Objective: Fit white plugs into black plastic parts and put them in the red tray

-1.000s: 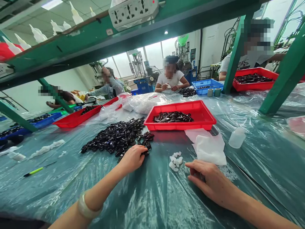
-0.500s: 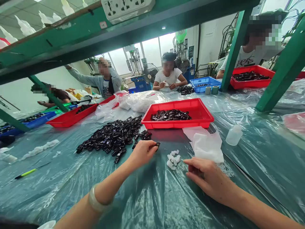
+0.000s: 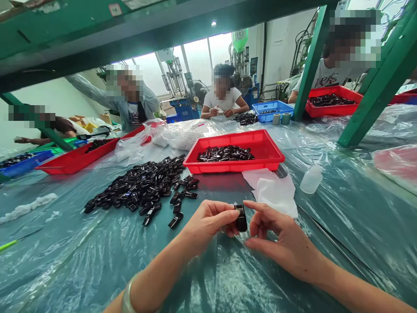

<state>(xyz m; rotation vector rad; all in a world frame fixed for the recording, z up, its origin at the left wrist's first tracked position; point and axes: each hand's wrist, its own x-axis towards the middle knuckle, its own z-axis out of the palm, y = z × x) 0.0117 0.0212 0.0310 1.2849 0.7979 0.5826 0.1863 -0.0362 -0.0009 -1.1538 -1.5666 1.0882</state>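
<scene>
My left hand (image 3: 217, 218) pinches a small glossy black plastic piece (image 3: 241, 218) between thumb and fingers, holding it upright above the table. Just to its right, my right hand (image 3: 273, 228) is open, thumb and index finger apart, with the index fingertip close to the piece's top edge; whether they touch I cannot tell. A large heap of similar black pieces (image 3: 140, 184) lies to the left, and a few stray ones are at its near side. The small white wads seen earlier are mostly hidden behind my hands.
Beyond my hands stands a red tray (image 3: 234, 167) with black pieces in it. White cloths (image 3: 275, 198), a translucent bottle (image 3: 312, 179) and a thin metal rod (image 3: 335, 241) lie right. Green posts (image 3: 311, 65) frame the plastic-covered table (image 3: 97, 261). Several co-workers sit opposite.
My left hand has brought a black piece rightward from beside the heap to in front of my right hand. My right hand has shifted slightly, and the camera view has turned a little right.
</scene>
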